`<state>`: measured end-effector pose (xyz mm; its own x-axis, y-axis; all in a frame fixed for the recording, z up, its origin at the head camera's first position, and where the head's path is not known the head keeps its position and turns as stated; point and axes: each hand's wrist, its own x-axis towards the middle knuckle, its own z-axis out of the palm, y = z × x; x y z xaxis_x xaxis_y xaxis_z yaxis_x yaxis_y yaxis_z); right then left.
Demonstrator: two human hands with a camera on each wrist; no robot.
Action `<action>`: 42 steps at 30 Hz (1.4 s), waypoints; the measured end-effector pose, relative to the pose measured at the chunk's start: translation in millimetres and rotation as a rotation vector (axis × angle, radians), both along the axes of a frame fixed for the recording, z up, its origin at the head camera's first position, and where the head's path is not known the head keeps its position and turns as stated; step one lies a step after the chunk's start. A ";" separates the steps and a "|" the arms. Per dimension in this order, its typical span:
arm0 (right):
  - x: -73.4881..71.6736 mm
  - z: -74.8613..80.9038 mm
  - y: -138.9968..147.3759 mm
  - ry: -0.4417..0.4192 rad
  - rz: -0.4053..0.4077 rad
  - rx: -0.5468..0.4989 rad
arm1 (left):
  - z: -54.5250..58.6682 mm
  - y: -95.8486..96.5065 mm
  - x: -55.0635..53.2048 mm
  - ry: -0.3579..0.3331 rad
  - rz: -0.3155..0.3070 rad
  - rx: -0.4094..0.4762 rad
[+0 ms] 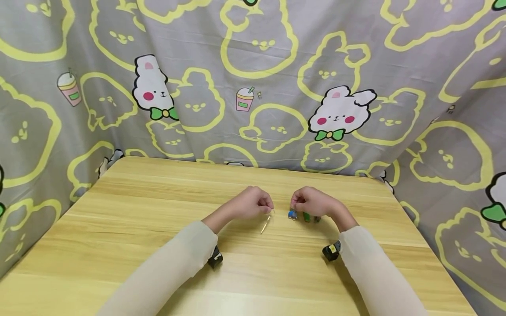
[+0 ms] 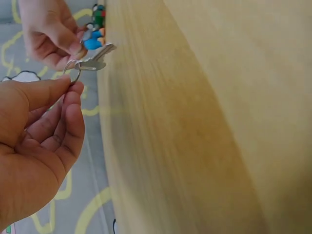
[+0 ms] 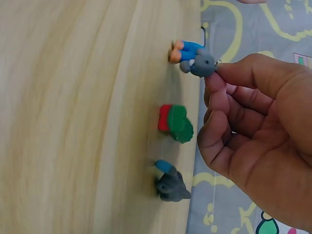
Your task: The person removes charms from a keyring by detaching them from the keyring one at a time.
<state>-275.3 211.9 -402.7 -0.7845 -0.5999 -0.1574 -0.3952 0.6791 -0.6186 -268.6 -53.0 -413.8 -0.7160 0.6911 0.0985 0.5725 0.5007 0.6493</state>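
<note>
Between thumb and fingertips, my left hand pinches a thin metal ring. From that ring hangs a silvery key, its end low over the wooden table. To the right, my right hand pinches the small loop at the head of a little grey animal figurine with blue clothes and orange feet. The figurine's feet are close to the tabletop. Beside it on the table stand a green and red figurine and a dark grey figurine with a blue part.
The wood-grain table stretches around both hands. Behind it and along its sides hangs a grey curtain with yellow cartoon outlines. A black wrist camera sits under the left sleeve, another black camera by the right.
</note>
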 end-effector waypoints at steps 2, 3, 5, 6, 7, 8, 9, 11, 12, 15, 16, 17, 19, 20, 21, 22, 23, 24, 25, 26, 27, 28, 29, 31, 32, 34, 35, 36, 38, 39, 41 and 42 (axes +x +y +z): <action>-2.9 -1.5 0.6 0.027 -0.006 0.013 | -0.8 3.2 -1.4 -0.009 0.003 -0.004; -4.2 -2.0 0.7 0.035 -0.012 0.020 | -1.1 4.8 -2.1 -0.014 0.008 -0.010; -6.9 -3.0 1.0 0.044 -0.017 0.033 | -2.1 8.0 -4.1 -0.020 0.012 -0.012; -8.3 -3.4 1.0 0.046 -0.019 0.043 | -2.5 9.7 -5.2 -0.025 0.017 -0.013; -9.7 -4.0 0.8 0.047 -0.021 0.052 | -3.4 11.5 -6.6 -0.031 0.025 -0.016; -11.3 -4.7 0.7 0.051 -0.021 0.060 | -4.3 13.3 -8.3 -0.036 0.034 -0.019; -12.6 -5.1 0.5 0.052 -0.018 0.065 | -5.2 15.0 -9.8 -0.040 0.043 -0.020; -14.8 -6.0 -0.1 0.049 -0.022 0.077 | -5.8 18.0 -12.0 -0.056 0.062 -0.018; -15.6 -6.2 -0.4 0.046 -0.026 0.082 | -5.9 19.4 -12.7 -0.062 0.073 -0.021; -17.5 -6.4 -1.3 0.040 -0.035 0.094 | -5.4 22.0 -13.4 -0.069 0.095 -0.026; -18.1 -6.7 -1.8 0.037 -0.040 0.099 | -5.6 22.5 -13.9 -0.070 0.101 -0.031; -18.7 -6.9 -2.2 0.034 -0.043 0.102 | -6.0 22.8 -14.4 -0.068 0.108 -0.038; -20.4 -7.6 -3.2 0.036 -0.042 0.110 | -7.0 23.0 -15.6 -0.061 0.124 -0.051; -21.2 -7.9 -3.7 0.036 -0.041 0.112 | -7.8 23.0 -16.3 -0.058 0.133 -0.058; -21.6 -7.9 -4.2 0.034 -0.042 0.114 | -8.7 23.1 -17.3 -0.053 0.141 -0.065; -22.0 -7.8 -4.6 0.031 -0.044 0.116 | -9.6 23.4 -18.4 -0.042 0.150 -0.072; -22.2 -7.5 -5.0 0.027 -0.047 0.119 | -10.5 23.8 -19.5 -0.032 0.158 -0.077; -22.4 -7.2 -5.4 0.022 -0.050 0.121 | -11.4 24.2 -20.6 -0.022 0.164 -0.083; -22.6 -6.9 -5.7 0.016 -0.056 0.124 | -12.1 24.7 -21.7 -0.012 0.169 -0.087; -22.7 -6.7 -6.0 0.010 -0.063 0.127 | -12.6 25.3 -22.7 -0.002 0.176 -0.093; -22.9 -6.6 -6.3 0.004 -0.069 0.130 | -13.0 25.9 -23.5 0.007 0.181 -0.097; -23.1 -6.6 -6.5 0.001 -0.074 0.133 | -13.1 26.5 -24.2 0.016 0.186 -0.102; -23.4 -6.6 -6.7 -0.003 -0.077 0.136 | -13.2 27.1 -24.8 0.018 0.190 -0.108; -24.2 -7.1 -7.0 -0.002 -0.080 0.139 | -13.2 28.1 -25.5 0.025 0.198 -0.116; -24.6 -7.4 -7.1 -0.003 -0.080 0.140 | -13.4 28.5 -26.0 0.027 0.201 -0.120; -25.1 -7.5 -7.2 -0.002 -0.080 0.142 | -13.8 29.2 -26.7 0.032 0.205 -0.130; -25.6 -7.6 -7.1 -0.003 -0.079 0.142 | -14.1 29.5 -27.1 0.033 0.207 -0.134; -26.0 -7.6 -7.0 -0.002 -0.078 0.144 | -14.4 29.7 -27.6 0.034 0.209 -0.136; -26.5 -7.4 -6.6 -0.005 -0.078 0.147 | -14.6 29.9 -28.1 0.032 0.214 -0.140; -26.6 -7.3 -6.2 -0.006 -0.077 0.150 | -14.7 30.1 -28.1 0.030 0.216 -0.140; -27.2 -7.6 -5.5 -0.005 -0.075 0.154 | -14.8 30.3 -28.2 0.023 0.217 -0.134; -27.3 -7.3 -5.1 -0.004 -0.072 0.156 | -15.0 30.4 -28.4 0.020 0.217 -0.129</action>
